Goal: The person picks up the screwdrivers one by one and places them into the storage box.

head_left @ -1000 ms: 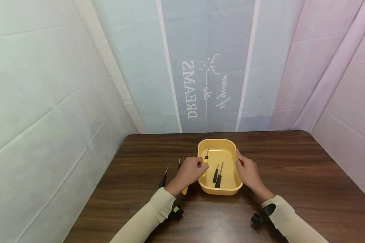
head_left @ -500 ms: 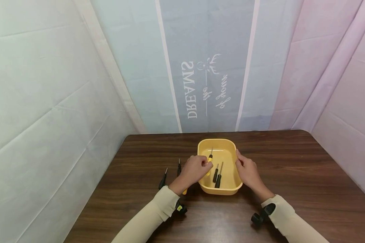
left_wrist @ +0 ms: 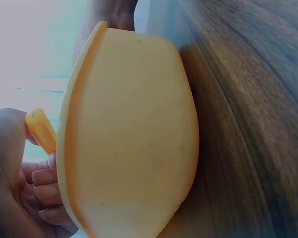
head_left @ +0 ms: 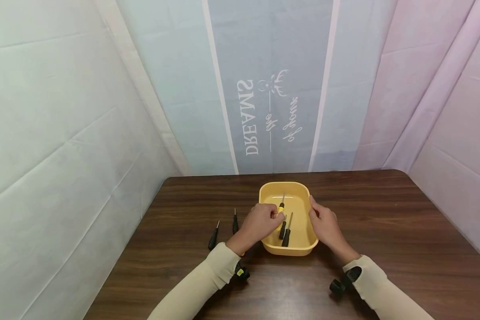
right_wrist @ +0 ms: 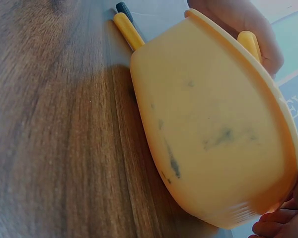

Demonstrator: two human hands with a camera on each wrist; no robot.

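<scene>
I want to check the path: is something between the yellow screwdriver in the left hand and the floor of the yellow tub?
Nothing visible blocks it. The left hand holds the yellow screwdriver over the yellow tub. Two black screwdrivers lie inside, just beside its tip.

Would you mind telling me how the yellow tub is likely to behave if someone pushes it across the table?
The tub looks like thin moulded plastic, so probably light; it may slide easily on the smooth table. Its low, wide shape suggests it is unlikely to tip. The right hand rests on its rim, likely steadying it, while the loose screwdrivers inside might rattle or shift.
</scene>
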